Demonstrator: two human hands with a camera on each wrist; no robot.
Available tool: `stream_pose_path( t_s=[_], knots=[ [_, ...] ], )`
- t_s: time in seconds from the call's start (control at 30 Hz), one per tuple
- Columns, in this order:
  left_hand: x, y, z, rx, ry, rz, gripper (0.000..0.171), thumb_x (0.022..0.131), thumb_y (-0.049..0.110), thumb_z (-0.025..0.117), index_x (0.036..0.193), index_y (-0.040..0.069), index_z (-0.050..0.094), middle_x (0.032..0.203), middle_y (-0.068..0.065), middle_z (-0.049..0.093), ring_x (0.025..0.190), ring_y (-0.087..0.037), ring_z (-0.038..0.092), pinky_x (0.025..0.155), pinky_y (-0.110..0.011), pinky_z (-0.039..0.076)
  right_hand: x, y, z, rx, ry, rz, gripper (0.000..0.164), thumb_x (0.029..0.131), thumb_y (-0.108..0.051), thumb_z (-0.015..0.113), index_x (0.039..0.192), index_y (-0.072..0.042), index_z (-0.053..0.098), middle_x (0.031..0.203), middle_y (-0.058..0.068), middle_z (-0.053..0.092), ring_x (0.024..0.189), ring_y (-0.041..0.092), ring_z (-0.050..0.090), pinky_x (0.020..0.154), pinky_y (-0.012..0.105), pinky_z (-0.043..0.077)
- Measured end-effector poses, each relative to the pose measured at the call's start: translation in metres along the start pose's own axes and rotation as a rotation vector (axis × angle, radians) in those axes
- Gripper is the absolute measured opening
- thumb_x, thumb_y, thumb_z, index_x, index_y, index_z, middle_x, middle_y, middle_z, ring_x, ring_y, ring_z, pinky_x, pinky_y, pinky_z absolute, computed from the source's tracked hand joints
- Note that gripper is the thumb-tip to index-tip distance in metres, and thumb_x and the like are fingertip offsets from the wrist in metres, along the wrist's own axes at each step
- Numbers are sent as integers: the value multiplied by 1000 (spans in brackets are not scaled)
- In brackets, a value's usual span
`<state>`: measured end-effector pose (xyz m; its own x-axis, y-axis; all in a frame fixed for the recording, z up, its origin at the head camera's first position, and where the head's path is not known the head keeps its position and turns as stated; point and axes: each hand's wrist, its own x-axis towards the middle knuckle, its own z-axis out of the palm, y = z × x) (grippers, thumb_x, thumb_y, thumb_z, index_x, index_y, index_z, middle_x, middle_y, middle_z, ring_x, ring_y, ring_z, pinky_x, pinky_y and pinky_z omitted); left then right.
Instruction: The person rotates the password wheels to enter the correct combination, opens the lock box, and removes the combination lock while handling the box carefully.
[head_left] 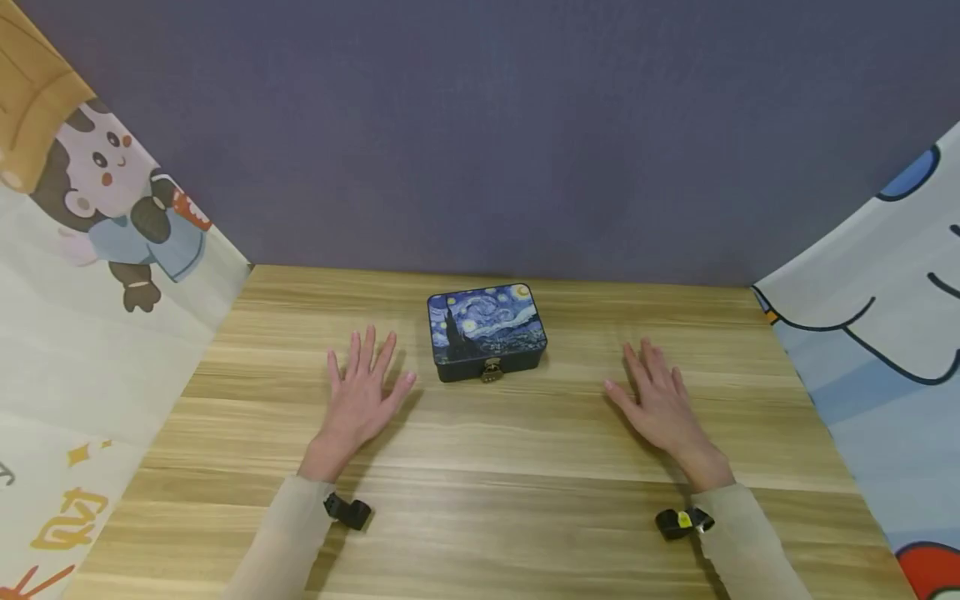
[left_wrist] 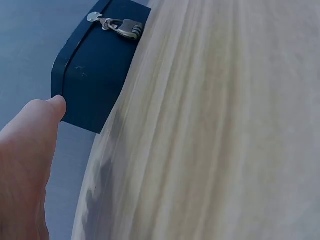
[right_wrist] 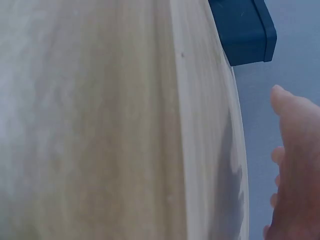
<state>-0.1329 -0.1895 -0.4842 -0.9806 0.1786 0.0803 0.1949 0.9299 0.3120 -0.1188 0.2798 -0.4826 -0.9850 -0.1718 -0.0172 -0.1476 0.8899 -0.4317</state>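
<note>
A dark tin box (head_left: 487, 329) with a swirling blue night-sky picture on its lid sits closed toward the back of the table. A small combination padlock (head_left: 491, 372) hangs from the clasp on its front; the left wrist view shows this padlock (left_wrist: 129, 29) too. My left hand (head_left: 360, 404) is spread palm down to the left of the box, thumb nearest it. To the right of the box, farther off, my right hand (head_left: 660, 408) is spread the same way. Both hands hold nothing and are apart from the box.
The wood-grain table (head_left: 480, 500) ends at a dark blue-grey wall (head_left: 487, 150). Cartoon-printed white panels stand at the left (head_left: 90, 350) and right (head_left: 862, 375) sides. A black strap (head_left: 348, 511) hangs at the left wrist and another strap (head_left: 678, 523) at the right.
</note>
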Motion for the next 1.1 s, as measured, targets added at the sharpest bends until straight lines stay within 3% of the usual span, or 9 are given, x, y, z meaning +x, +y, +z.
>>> stream_pose_path(
  t_s=[0.53, 1.1],
  knots=[
    [-8, 3, 6, -11, -33, 19, 79, 105, 65, 34, 167, 19, 15, 172, -18, 2, 158, -40, -5, 121, -66, -16, 1, -8, 6, -3, -26, -9, 83, 107, -56, 43, 165, -6, 12, 171, 25, -3, 157, 45, -2, 124, 70, 0],
    [-11, 6, 7, 0, -55, 31, 80, 105, 66, 34, 166, 19, 16, 173, -17, 2, 159, -38, -4, 124, -67, -10, 4, -11, 11, -12, -40, -17, 83, 107, -56, 44, 165, -6, 13, 171, 25, -1, 157, 46, 0, 125, 68, 1]
  ],
)
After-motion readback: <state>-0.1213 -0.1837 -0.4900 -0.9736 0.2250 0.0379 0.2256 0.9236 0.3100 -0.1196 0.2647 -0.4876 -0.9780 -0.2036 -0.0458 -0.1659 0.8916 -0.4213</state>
